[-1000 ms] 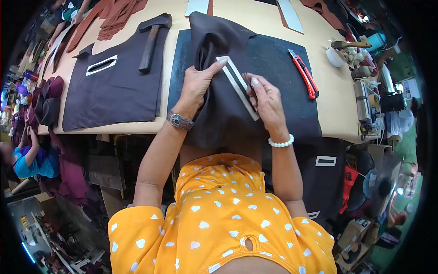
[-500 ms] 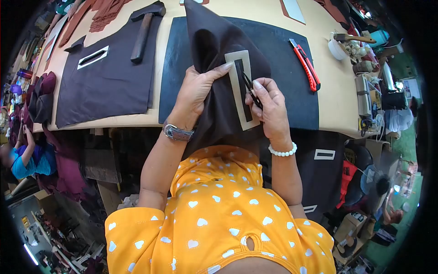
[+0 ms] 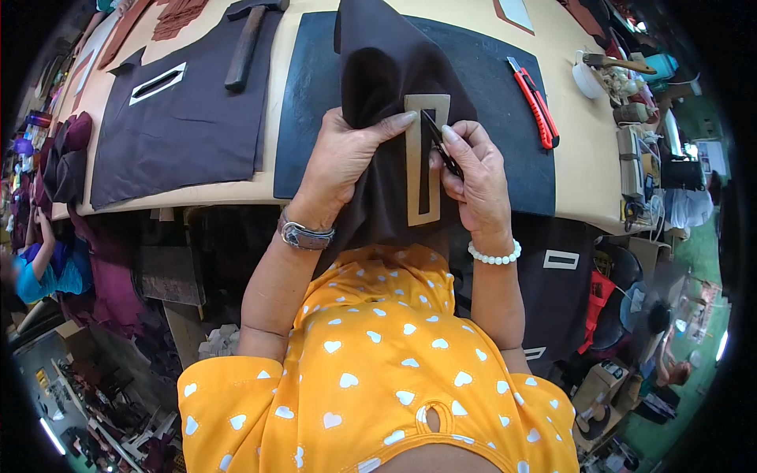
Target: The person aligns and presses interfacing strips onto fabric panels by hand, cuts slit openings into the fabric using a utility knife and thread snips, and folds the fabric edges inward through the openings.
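Observation:
Between my hands a dark brown leather piece is held up, bunched into folds, over the table's front edge. A beige rectangular frame with a long dark slot lies on its face. My left hand is closed on the leather, its thumb pressed at the frame's upper left edge. Small black thread snips are gripped in my right hand, their tip at the upper part of the slot. My right fingers partly cover the snips and the frame's right side.
A black mat lies under the work, with a red box cutter on it. To the left, a hammer rests on another dark leather piece with a framed slot. A brush lies across a white container at right.
The leather and its frame have shifted slightly right and stand more upright. The snips' blades, apart before, now look closer together, with their tip nearer the slot's top.

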`<action>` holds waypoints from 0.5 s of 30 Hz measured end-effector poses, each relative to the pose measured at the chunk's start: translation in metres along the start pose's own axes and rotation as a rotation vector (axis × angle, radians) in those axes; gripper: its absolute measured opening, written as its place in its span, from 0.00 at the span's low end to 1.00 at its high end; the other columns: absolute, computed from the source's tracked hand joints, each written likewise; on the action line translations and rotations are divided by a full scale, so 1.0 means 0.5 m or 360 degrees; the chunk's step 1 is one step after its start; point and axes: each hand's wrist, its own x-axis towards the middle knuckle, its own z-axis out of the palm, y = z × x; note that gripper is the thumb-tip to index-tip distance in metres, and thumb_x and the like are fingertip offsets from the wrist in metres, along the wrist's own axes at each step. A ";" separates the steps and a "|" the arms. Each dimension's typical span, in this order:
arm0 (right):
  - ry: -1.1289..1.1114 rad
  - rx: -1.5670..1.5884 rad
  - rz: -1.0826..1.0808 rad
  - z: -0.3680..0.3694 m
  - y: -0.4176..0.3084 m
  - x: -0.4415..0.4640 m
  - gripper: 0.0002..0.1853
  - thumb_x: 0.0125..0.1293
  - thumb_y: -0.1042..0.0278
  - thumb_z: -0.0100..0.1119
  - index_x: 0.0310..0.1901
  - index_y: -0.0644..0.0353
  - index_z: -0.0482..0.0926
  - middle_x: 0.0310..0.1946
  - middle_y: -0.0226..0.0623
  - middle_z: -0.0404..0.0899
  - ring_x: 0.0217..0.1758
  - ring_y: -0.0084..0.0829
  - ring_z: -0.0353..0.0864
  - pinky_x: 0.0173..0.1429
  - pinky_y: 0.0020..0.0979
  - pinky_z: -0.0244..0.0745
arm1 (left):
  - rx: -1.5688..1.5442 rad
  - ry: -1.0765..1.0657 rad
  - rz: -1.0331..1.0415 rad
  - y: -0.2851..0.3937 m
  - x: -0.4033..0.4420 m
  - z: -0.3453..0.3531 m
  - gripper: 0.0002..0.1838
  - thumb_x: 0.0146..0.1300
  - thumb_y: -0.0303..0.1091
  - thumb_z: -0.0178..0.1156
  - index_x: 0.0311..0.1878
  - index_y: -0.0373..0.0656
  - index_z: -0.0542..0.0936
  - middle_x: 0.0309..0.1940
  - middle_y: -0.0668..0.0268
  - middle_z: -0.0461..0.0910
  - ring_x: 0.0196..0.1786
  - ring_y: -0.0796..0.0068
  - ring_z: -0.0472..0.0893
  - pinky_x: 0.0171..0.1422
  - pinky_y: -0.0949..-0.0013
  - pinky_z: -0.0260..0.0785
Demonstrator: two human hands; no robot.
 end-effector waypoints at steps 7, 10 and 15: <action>0.0049 0.0055 -0.0008 0.008 0.012 -0.004 0.10 0.64 0.65 0.59 0.37 0.57 0.68 0.21 0.31 0.76 0.13 0.09 0.59 0.16 0.13 0.48 | 0.0063 0.0028 0.0063 -0.006 -0.007 -0.002 0.11 0.54 0.27 0.66 0.40 0.33 0.80 0.35 0.62 0.83 0.34 0.75 0.82 0.41 0.73 0.76; 0.0059 0.0026 -0.0069 0.011 0.020 -0.004 0.09 0.65 0.67 0.58 0.37 0.57 0.67 0.21 0.30 0.76 0.15 0.09 0.60 0.17 0.13 0.50 | 0.0068 0.0055 0.0126 -0.013 -0.006 0.006 0.11 0.56 0.28 0.66 0.41 0.34 0.80 0.34 0.64 0.83 0.33 0.77 0.82 0.39 0.74 0.75; 0.0179 -0.0059 -0.0167 0.021 0.027 -0.029 0.08 0.68 0.66 0.54 0.39 0.58 0.66 0.22 0.30 0.75 0.15 0.10 0.60 0.18 0.13 0.52 | -0.0071 0.0200 0.0196 -0.019 -0.015 0.030 0.10 0.59 0.30 0.64 0.42 0.36 0.80 0.34 0.67 0.82 0.33 0.80 0.79 0.38 0.76 0.73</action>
